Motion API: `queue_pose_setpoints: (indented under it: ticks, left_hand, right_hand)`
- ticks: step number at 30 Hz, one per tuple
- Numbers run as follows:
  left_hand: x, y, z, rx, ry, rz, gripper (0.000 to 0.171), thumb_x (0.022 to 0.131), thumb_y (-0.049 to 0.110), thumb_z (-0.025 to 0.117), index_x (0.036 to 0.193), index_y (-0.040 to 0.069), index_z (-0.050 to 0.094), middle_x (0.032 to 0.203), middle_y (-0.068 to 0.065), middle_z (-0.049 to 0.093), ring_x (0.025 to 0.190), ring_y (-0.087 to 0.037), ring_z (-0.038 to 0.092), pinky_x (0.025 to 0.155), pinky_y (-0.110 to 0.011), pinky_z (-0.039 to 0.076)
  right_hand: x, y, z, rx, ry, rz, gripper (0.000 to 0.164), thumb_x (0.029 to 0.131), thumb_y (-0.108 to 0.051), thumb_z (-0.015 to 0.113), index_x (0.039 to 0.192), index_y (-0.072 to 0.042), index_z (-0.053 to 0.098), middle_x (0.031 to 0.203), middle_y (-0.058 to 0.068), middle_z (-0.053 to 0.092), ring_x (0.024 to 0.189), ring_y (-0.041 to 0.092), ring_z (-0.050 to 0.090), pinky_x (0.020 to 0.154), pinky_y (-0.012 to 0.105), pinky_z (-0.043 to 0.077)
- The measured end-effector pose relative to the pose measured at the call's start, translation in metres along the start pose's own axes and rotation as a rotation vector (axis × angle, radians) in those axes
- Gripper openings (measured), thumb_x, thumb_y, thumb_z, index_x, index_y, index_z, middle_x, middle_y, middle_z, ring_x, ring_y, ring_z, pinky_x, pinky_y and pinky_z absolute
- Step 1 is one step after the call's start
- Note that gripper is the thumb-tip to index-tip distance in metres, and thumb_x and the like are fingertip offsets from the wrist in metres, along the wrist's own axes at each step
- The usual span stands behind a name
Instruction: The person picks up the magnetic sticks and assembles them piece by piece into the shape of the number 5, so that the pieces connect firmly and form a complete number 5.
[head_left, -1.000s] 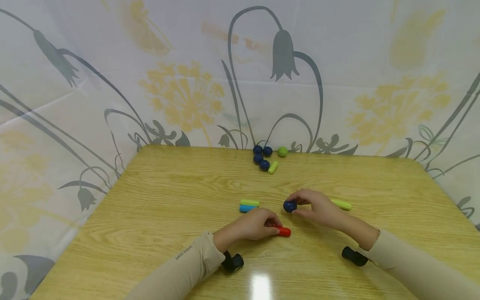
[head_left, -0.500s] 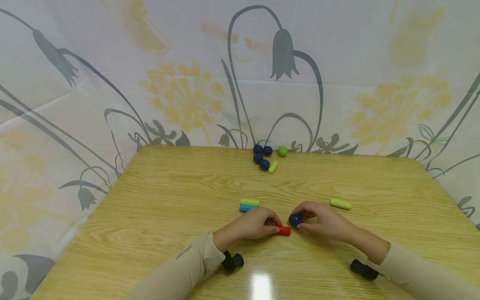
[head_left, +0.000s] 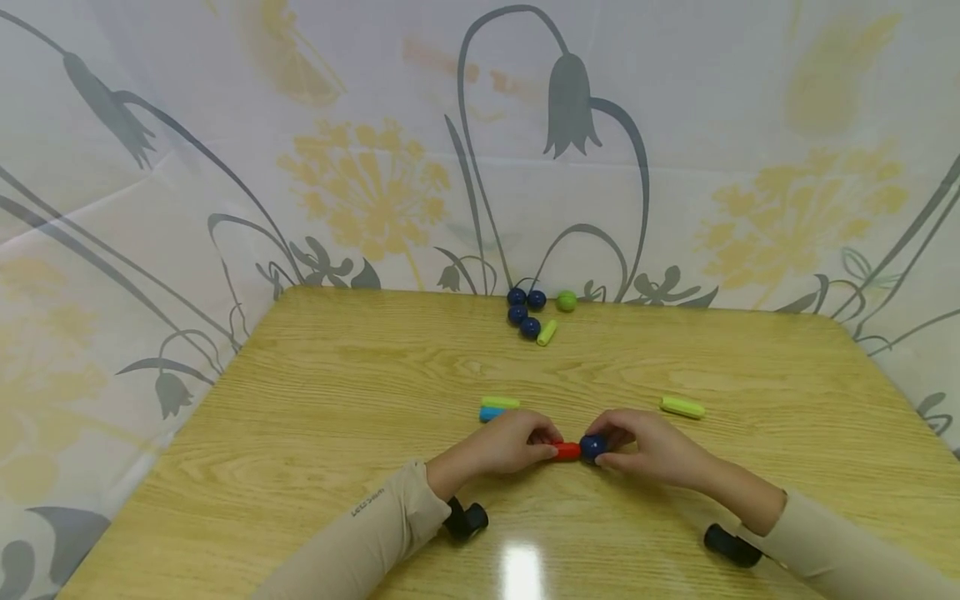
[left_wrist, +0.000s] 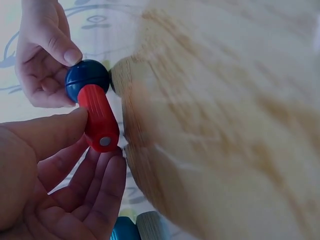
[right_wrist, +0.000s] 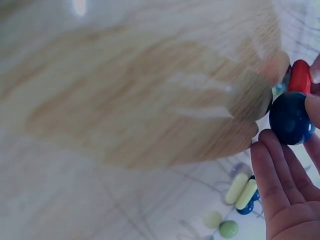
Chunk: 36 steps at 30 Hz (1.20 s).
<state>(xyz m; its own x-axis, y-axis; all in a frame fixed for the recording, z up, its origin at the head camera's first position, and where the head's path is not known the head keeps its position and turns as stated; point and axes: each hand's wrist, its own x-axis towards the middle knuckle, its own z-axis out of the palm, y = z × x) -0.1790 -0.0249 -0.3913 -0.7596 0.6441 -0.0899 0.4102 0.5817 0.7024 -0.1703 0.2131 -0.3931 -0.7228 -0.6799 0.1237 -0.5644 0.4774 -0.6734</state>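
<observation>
My left hand point(head_left: 510, 442) pinches a short red rod point(head_left: 567, 451) between thumb and fingers, low over the table. A round silver disc shows in the rod's near end in the left wrist view. From the other side my right hand point(head_left: 656, 446) holds a dark blue ball point(head_left: 592, 447) by thumb and fingertips. Ball and rod meet end to end, in line between the two hands; the left wrist view shows the rod's far end right against the ball point(left_wrist: 90, 75). Just behind my left hand lie a blue rod point(head_left: 492, 413) and a yellow-green rod point(head_left: 500, 402), side by side.
Another yellow-green rod point(head_left: 682, 407) lies behind my right hand. Toward the table's back edge are several dark blue balls point(head_left: 517, 315), a yellow-green rod point(head_left: 547, 333) and a green ball point(head_left: 567, 301). A flower-patterned cloth point(head_left: 660, 208) hangs behind the wooden table point(head_left: 360, 367).
My right hand has brought the blue ball toward me and slightly right, up to the red rod's end. My left hand, still holding the rod, has shifted only slightly.
</observation>
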Motion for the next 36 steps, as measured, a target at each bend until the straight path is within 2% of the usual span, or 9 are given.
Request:
queue_pose_setpoints:
  ticks: [6,18,36]
  left_hand:
    - [0.001,0.001,-0.002,-0.009,0.015,0.013,0.015,0.091,0.012,0.062,0.103,0.007,0.069,0.089,0.005,0.064,0.079,-0.002,0.055,0.072,-0.017,0.045]
    - [0.0,-0.002,-0.007,-0.087,0.06,-0.005,0.015,0.092,0.015,0.06,0.103,0.008,0.069,0.085,0.009,0.061,0.078,-0.002,0.055,0.071,-0.018,0.046]
    - [0.003,-0.023,-0.041,-0.039,0.177,0.148,0.021,0.094,0.016,0.058,0.111,0.005,0.066,0.098,0.002,0.063,0.089,-0.009,0.058,0.08,-0.021,0.047]
  right_hand:
    - [0.0,-0.002,-0.001,0.01,-0.018,0.052,0.022,0.083,-0.018,0.072,0.1,-0.009,0.063,0.092,-0.003,0.064,0.079,0.006,0.061,0.068,0.025,0.053]
    - [0.001,-0.004,-0.004,0.072,-0.025,0.088,0.022,0.083,-0.016,0.072,0.098,-0.004,0.064,0.092,0.003,0.065,0.077,0.009,0.061,0.066,0.025,0.053]
    - [0.0,-0.002,-0.004,0.069,-0.026,0.067,0.021,0.083,-0.015,0.072,0.098,-0.004,0.064,0.093,0.004,0.065,0.078,0.009,0.061,0.067,0.025,0.053]
